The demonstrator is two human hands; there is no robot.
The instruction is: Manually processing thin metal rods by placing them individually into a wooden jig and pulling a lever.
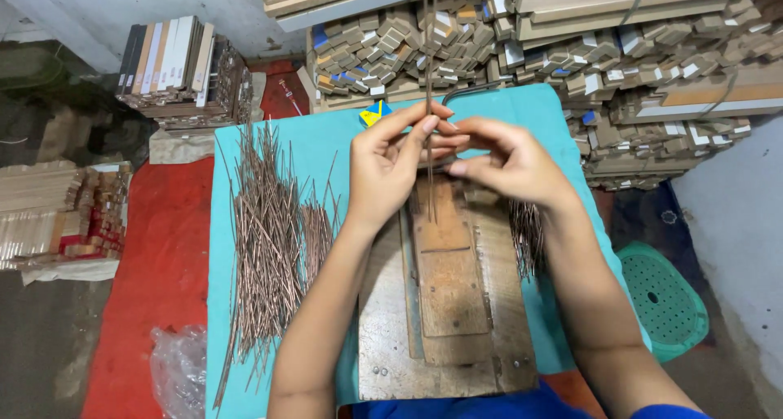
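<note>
Teal table point(326, 141), thin rod point(429, 60) upright between left hand point(387, 166) and right hand point(510, 162)

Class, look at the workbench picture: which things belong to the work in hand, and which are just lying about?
In use: left hand and right hand holding thin metal rods; wooden jig board; rod pile.

Lying about: green plastic stool; plastic bag; stacked wood strips.

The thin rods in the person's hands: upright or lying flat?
Upright. The thin rods stand on end on the wooden board, pinched between left hand and right hand.
</note>
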